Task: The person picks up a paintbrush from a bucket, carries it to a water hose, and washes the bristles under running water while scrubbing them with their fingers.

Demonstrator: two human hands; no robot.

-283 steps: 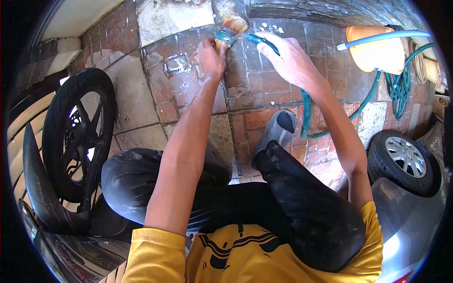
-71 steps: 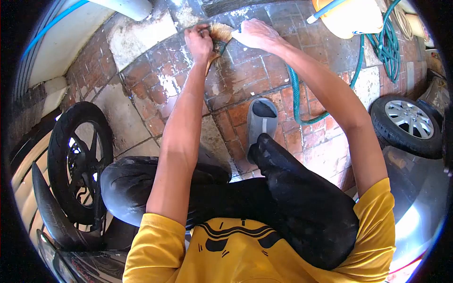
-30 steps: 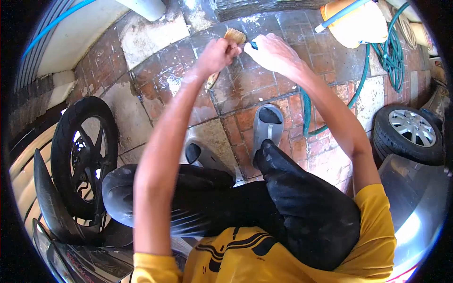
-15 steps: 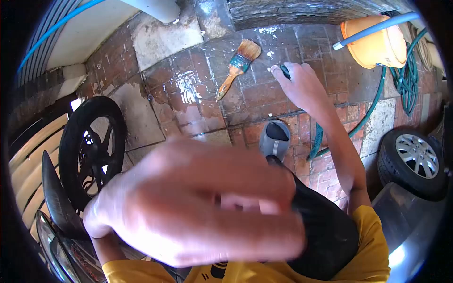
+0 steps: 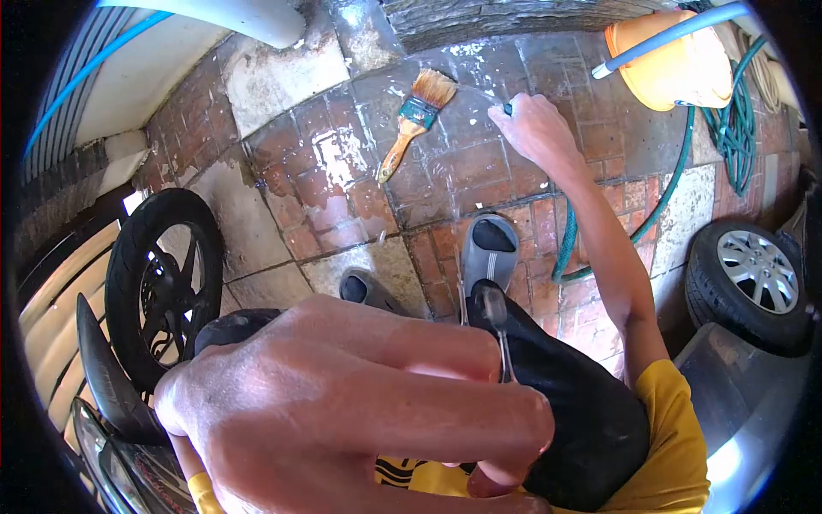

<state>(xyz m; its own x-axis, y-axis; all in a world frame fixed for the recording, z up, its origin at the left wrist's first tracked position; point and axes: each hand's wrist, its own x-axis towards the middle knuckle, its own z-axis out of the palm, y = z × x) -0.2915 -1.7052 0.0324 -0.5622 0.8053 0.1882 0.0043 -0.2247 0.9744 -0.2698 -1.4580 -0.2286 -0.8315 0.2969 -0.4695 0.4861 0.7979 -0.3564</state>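
The person's left hand (image 5: 342,394) is raised close to the camera, its back turned up and its fingers loosely bent. No tool shows in it, though its palm is hidden, so whether it holds anything cannot be told. Clear water seems to trail off near its fingertips.

The right hand (image 5: 539,133) is closed around the end of a green hose (image 5: 568,240), pointing it across toward the brush (image 5: 418,111). A thin streak of water reaches toward the bristles, which probably explains the low, sideways grip.

The brush lies untouched on the wet brick floor (image 5: 479,176), bristles toward the stone edge and handle slanting back toward the person, likely for an easy reach. The hose loops loosely beside the sandal (image 5: 490,257), apparently leaving slack for the arm. A blue pipe (image 5: 672,41) crosses in front of the orange bucket (image 5: 685,81).
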